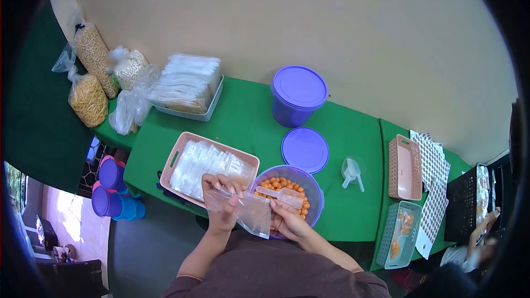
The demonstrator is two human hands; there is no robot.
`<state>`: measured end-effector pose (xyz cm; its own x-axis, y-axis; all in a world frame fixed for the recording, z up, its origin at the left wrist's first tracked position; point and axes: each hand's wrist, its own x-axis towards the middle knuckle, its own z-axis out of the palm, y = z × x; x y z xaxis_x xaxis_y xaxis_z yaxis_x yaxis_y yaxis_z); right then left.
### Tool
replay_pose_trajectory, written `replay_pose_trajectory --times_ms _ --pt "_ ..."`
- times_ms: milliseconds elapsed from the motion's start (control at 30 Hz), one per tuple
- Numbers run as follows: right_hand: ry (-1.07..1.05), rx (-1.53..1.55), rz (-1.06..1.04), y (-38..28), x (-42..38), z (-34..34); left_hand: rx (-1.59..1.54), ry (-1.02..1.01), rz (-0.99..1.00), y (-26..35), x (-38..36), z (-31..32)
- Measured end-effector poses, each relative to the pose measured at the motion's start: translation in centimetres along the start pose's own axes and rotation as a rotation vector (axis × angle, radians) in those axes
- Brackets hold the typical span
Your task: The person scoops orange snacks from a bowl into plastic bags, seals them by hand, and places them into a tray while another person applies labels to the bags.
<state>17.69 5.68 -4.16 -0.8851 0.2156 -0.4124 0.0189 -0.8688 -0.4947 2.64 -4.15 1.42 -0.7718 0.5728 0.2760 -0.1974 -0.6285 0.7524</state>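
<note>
A clear plastic bag (254, 216) is held between both hands in front of my body. My left hand (222, 201) pinches its left upper part, and my right hand (286, 219) grips its right edge. Just behind my right hand, a purple tub (317, 196) holds round orange snacks (301, 187), with a clear scoop (287, 196) lying on them. To the left, a pink basket (190, 136) contains a stack of clear bags (193, 170). The bag looks empty.
A lidded purple bucket (298, 94) and a loose purple lid (305, 150) stand behind the tub. Clear scoops (353, 175) lie to the right. Baskets (404, 168), sticker sheets (432, 187) and a black crate (464, 204) are farther right, beside another person's hand (486, 223). Snack sacks (88, 99) stand left.
</note>
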Motion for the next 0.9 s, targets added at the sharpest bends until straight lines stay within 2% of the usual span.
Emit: replay_pose_trajectory --times_ms 100,133,167,233,300,333,367,400,433,500,533,567,600,700,733,767,833,900 --pt "-0.084 -0.077 0.073 -1.7 -1.7 2.9 0.055 -0.002 0.098 0.6 -0.3 0.7" --pt "-0.220 -0.218 0.155 -0.9 -0.8 0.8 0.058 0.010 0.095 0.8 -0.2 0.7" --pt "-0.220 -0.217 0.167 0.2 -0.8 -1.0 -0.026 0.070 0.029 1.0 -0.1 0.5" --pt "-0.256 -0.347 0.057 -0.2 -1.4 0.5 -0.109 0.138 -0.032 1.2 0.0 0.4" --pt "-0.181 -0.418 0.066 -1.0 -1.6 1.3 -0.203 0.265 -0.185 1.3 0.0 0.4" --pt "-0.171 -0.483 0.074 -1.3 -1.5 1.1 -0.203 0.268 -0.186 1.3 0.0 0.2" --pt "-0.159 -0.549 0.081 -1.5 -1.5 0.8 -0.107 0.233 -0.060 1.3 0.1 -0.3" --pt "-0.104 -0.604 -0.052 -1.5 -1.3 0.2 -0.013 0.198 0.067 1.4 0.3 -0.9" --pt "-0.102 -0.607 -0.048 -1.9 -0.9 -0.6 -0.015 0.201 0.067 2.0 0.7 -1.3" --pt "0.216 -1.166 -0.385 -3.5 0.0 -1.9 0.322 0.107 0.294 3.8 1.4 -2.3" --pt "0.211 -1.172 -0.379 -4.3 0.4 -2.0 0.357 0.098 0.305 4.1 1.4 -2.8" --pt "0.178 -1.417 -0.468 -5.1 0.8 -2.0 0.357 0.105 0.309 4.0 1.4 -2.9" --pt "0.140 -1.661 -0.559 -5.6 1.2 -1.9 0.421 0.026 0.298 3.9 1.3 -3.1" --pt "0.046 -1.781 -0.441 -3.7 2.7 -2.4 0.518 -0.095 0.252 3.0 0.7 -3.0" --pt "0.010 -1.915 -0.457 -3.3 2.8 -2.1 0.554 -0.144 0.213 2.7 0.4 -3.0" --pt "0.002 -1.920 -0.449 -3.2 2.8 -1.9 0.552 -0.133 0.212 2.6 0.2 -3.2" --pt "0.107 -1.996 -0.439 -3.1 2.8 -1.5 0.615 -0.159 0.172 2.6 -0.3 -3.7" --pt "0.083 -1.938 -0.404 -4.2 2.2 -0.7 0.628 -0.134 0.153 2.8 -0.5 -4.1"
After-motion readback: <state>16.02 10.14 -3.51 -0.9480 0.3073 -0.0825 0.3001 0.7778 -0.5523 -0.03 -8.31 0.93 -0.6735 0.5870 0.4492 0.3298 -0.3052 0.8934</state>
